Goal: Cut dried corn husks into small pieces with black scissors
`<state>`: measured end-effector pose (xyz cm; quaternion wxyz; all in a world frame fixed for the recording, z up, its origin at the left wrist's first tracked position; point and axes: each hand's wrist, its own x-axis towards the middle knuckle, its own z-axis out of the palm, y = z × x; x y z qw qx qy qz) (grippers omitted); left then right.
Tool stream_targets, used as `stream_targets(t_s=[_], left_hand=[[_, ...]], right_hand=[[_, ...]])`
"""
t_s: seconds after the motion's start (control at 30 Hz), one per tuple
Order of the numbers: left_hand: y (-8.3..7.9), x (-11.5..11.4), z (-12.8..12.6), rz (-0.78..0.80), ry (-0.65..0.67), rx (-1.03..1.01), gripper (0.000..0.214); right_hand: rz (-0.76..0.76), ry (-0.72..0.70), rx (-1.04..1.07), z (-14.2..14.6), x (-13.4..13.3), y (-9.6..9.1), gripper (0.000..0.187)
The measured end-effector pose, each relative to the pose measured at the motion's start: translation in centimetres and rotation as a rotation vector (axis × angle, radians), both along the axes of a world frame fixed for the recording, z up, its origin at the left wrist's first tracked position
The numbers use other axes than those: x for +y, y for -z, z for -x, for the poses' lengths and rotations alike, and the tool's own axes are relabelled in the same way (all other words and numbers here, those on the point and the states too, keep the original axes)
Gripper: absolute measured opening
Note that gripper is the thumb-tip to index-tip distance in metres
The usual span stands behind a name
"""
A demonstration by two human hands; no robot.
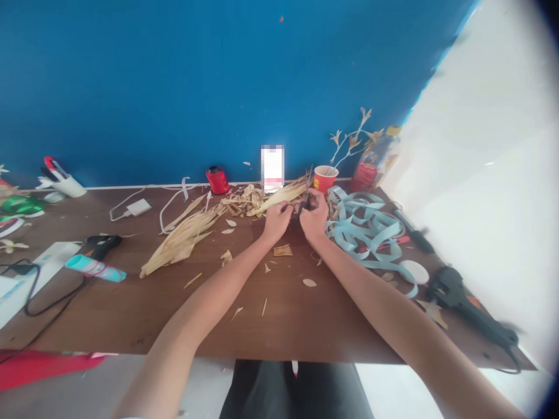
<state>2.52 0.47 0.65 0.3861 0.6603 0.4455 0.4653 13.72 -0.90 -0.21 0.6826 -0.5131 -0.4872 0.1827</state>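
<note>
Both of my hands meet over the middle of the brown table. In my right hand [315, 216] is a pair of scissors [301, 208], its dark handle at my fingers and its blades pointing up toward the wall. My left hand [278, 221] is close beside it, thumb and fingers pinched together; what lies between them is too small to make out. Just behind my hands lies a heap of dry corn husks [279, 196]. A larger bunch of husks [181, 240] spreads to the left. Small cut husk pieces [283, 250] are scattered in front of my hands.
A phone [272, 166] leans on the blue wall. Beside it stand a red cup [325, 177] with a flower stem and a red can [217, 180]. Light-blue ribbon [362, 227] and a glue gun [469, 305] lie right; a blue roll [96, 267] and charger [138, 208] left.
</note>
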Motion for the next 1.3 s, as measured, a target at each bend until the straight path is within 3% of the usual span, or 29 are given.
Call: stream_targets(t_s=[0.33, 0.77, 0.93, 1.17, 1.3], left_hand=[[-0.05, -0.16, -0.05, -0.059, -0.062, 0.112, 0.026], [-0.41, -0.46, -0.14, -0.148, -0.129, 0.108, 0.012], [-0.1, -0.13, -0.1, -0.115, -0.104, 0.096, 0.008], [0.0, 0.01, -0.03, -0.11, -0.067, 0.083, 0.018], [0.06, 0.17, -0.05, -0.112, -0.057, 0.004, 0.018]], right_hand=[[0.001, 0.01, 0.004, 0.0, -0.03, 0.08, 0.048], [0.034, 0.094, -0.062, -0.07, -0.36, -0.34, 0.041], [0.042, 0.105, -0.073, -0.02, -0.31, -0.24, 0.042], [0.029, -0.035, -0.009, -0.14, -0.09, 0.04, 0.051], [0.027, 0.019, -0.027, -0.08, -0.16, -0.05, 0.05]])
